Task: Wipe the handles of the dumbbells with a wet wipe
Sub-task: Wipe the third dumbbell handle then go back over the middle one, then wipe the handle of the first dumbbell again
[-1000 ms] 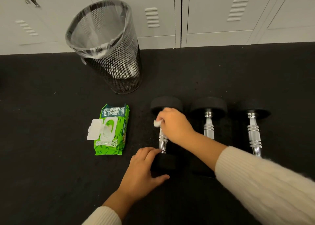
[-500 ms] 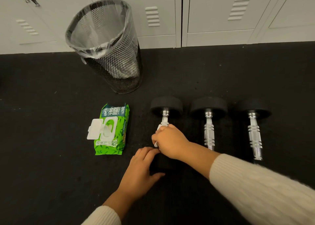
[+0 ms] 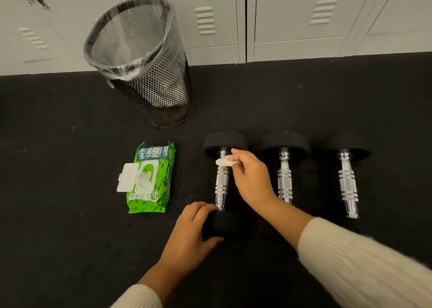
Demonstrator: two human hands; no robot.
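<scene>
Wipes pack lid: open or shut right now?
Open. The white flip lid on the green wipes pack is swung out left, and a wipe shows in the opening.

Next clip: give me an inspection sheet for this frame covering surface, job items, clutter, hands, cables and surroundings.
Surface: black rubber floor, lightly speckled.
Job's things: three chrome-handled black dumbbells in a row, the left dumbbell being wiped; white wet wipe at its far handle end; green wipes pack, lid open.
Clutter: nothing seen.
Hands: right hand pinches the wipe; left hand steadies the near weight.
Cables: nothing seen.
Surroundings: black mesh bin with clear liner; pale grey lockers behind.
</scene>
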